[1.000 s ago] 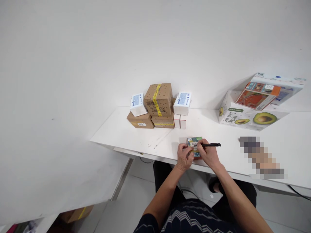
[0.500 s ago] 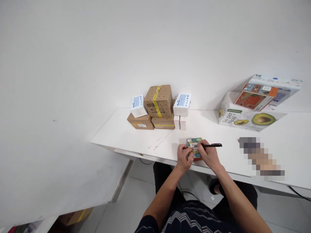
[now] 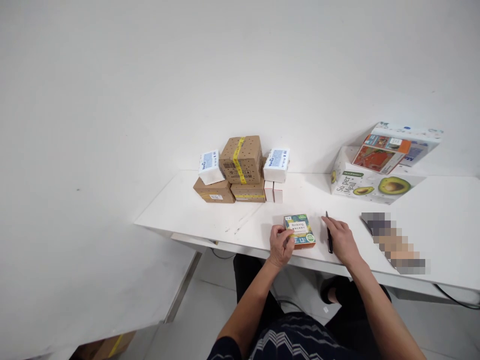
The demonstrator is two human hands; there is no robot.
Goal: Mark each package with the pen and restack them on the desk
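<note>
The left hand pinches 1 corner of the small box near the white table's front edge; the right hand touches the pen, whether gripping I cannot tell; best steady the box, keep the pen from rolling

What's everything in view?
Desk: one, white, centre.
Small box: one, multicoloured, desk front.
Pen: one, black, desk front.
Cartons: at least four, brown, desk, lower left.
Packs: two, white, beside top carton.
Slim boxes: two, white, under right pack.
Piled boxes: three, white, orange and bluish, right.
Blurred item: one, unclear, right.
Cable: at least one, black, below desk.
Shirt, trousers, shoe: one each, dark, bottom.
Left hand: one, at small box.
Right hand: one, at pen.
</note>
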